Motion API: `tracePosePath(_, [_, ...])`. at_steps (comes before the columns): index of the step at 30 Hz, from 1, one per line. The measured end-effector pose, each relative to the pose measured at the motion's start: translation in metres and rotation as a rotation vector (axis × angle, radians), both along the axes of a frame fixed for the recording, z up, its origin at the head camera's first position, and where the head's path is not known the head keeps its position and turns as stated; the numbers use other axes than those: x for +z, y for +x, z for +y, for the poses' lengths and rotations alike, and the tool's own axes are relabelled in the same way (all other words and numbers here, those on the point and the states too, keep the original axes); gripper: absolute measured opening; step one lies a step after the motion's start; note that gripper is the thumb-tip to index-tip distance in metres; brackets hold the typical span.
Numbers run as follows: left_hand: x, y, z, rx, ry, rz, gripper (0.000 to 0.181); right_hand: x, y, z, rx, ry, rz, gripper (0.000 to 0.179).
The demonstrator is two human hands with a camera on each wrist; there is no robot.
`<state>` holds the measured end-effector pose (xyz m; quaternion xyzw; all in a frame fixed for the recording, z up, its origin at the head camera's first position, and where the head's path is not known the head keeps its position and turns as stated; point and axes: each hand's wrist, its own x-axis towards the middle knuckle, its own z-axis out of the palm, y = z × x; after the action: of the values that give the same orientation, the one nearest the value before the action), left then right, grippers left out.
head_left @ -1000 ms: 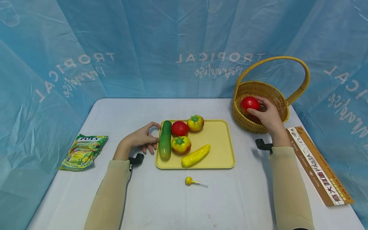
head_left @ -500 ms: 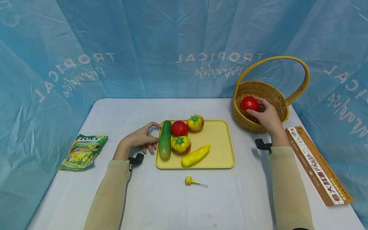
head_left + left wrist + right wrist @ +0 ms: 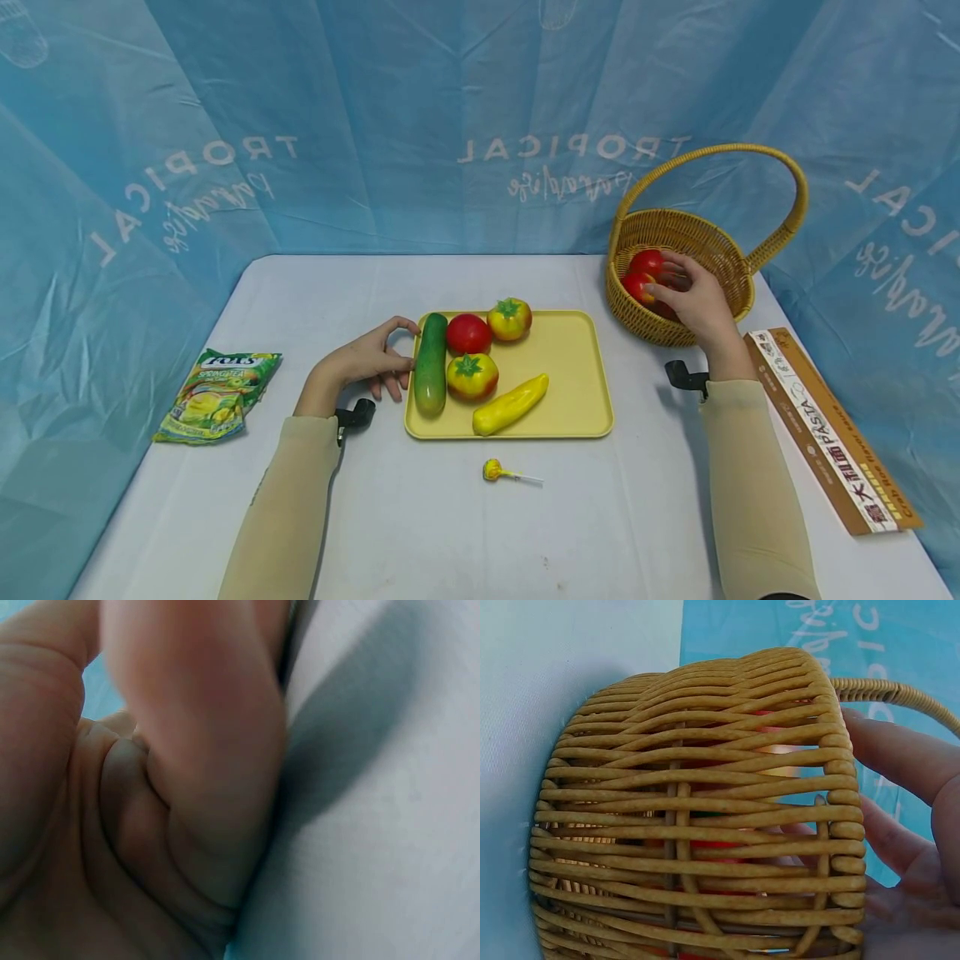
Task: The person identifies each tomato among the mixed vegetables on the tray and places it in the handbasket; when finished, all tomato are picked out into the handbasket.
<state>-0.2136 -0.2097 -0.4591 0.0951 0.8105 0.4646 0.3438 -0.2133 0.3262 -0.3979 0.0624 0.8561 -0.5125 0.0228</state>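
My right hand (image 3: 701, 302) reaches over the near rim of a wicker basket (image 3: 626, 308), thumb and fingers apart. Just past its fingertips, two red tomatoes, one farther back (image 3: 645, 262) and one nearer (image 3: 637, 287), lie in the basket; in the right wrist view the weave partly hides red shapes. My left hand (image 3: 360, 358) rests at the left edge of a yellow tray (image 3: 573, 375), thumb and index fingertips at the rim beside a green cucumber (image 3: 431, 367). The tray also bears a red tomato (image 3: 468, 335), two yellow-red tomatoes (image 3: 472, 377) and a long yellow pepper (image 3: 512, 405).
A lollipop (image 3: 492, 470) lies in front of the tray. At the far left is a green candy bag (image 3: 221, 396). A long brown pasta box (image 3: 832, 433) lies along the right table edge. The basket's tall handle (image 3: 787, 183) arches above it, near the blue curtain (image 3: 375, 125).
My right hand has let go of the red tomato, which has dropped into the basket, so two red ones show there. The left hand and the tray have stayed put.
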Motion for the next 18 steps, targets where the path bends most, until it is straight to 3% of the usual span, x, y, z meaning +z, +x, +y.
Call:
tracePosePath(11, [-0.003,0.0,-0.001,0.002,0.005,0.002,0.059,0.004,0.003,-0.001,-0.016,0.012,0.029,0.08])
tracePosePath(18, [-0.002,0.0,-0.001,0.002,0.012,-0.005,0.059,0.022,0.012,-0.008,0.003,-0.038,0.102,0.076])
